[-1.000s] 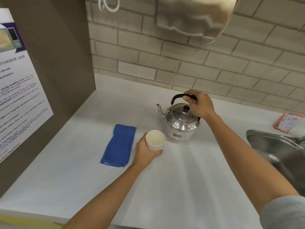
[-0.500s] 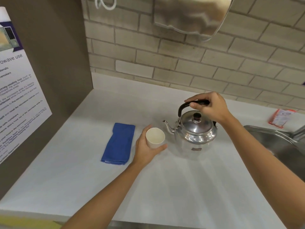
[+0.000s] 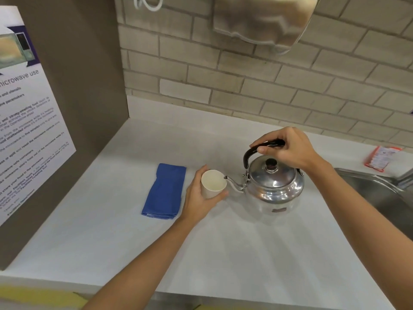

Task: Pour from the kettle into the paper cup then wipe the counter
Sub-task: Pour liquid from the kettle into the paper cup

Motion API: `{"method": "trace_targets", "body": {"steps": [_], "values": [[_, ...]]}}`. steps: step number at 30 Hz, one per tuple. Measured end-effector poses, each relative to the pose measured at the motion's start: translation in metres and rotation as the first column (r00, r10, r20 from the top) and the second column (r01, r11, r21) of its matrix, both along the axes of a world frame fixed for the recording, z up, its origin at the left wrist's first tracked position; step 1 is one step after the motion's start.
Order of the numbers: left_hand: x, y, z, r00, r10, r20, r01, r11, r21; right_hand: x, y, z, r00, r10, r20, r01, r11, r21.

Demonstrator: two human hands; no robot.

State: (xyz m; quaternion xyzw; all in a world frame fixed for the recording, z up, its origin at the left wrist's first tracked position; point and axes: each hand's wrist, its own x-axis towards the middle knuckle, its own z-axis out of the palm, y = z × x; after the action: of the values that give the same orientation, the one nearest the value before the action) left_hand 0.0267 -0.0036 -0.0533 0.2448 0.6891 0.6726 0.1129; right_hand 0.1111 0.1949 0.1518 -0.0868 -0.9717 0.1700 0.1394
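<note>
We are in a shared workplace kitchenette. Left of the steel sink (image 3: 366,186), a white counter (image 3: 223,253) meets a brick wall (image 3: 268,86); farther left hangs a microwave-use notice (image 3: 26,130).

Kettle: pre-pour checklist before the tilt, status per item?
1. Right hand has a grip on the kettle handle: ok.
2. Left hand has a grip on the paper cup, cup upright: ok.
3. Spout tip at the cup rim: ok, it sits right at the rim edge.
4. Kettle lid seated: ok, knob centred on top.
5. Water level in the kettle: cannot tell, lid is on.
6. Blue cloth within reach for the wipe: ok, folded on the counter just left of the cup, apart from it.
</note>
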Motion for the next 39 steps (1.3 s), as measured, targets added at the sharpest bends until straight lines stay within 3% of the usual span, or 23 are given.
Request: {"method": "trace_targets", "body": {"steps": [10,19,28,39], "values": [[-0.001,-0.002,-0.018,0.999,-0.030,0.029,0.034,0.992,-0.124,0.000,-0.008,0.009,0.999,-0.009,0.050,0.005,0.997,0.080],[0.002,-0.006,-0.017,0.976,0.023,-0.219,-0.103,0.927,-0.361,-0.006,-0.016,0.019,0.995,-0.001,0.098,-0.014,0.989,0.148],[0.002,-0.006,-0.018,0.943,0.027,-0.331,-0.173,0.891,-0.419,-0.014,-0.023,0.020,0.993,0.024,0.116,-0.046,0.980,0.194],[0.001,-0.005,-0.023,0.941,0.027,-0.337,-0.194,0.860,-0.471,-0.023,-0.026,0.024,0.989,0.036,0.143,-0.075,0.959,0.274]]}}
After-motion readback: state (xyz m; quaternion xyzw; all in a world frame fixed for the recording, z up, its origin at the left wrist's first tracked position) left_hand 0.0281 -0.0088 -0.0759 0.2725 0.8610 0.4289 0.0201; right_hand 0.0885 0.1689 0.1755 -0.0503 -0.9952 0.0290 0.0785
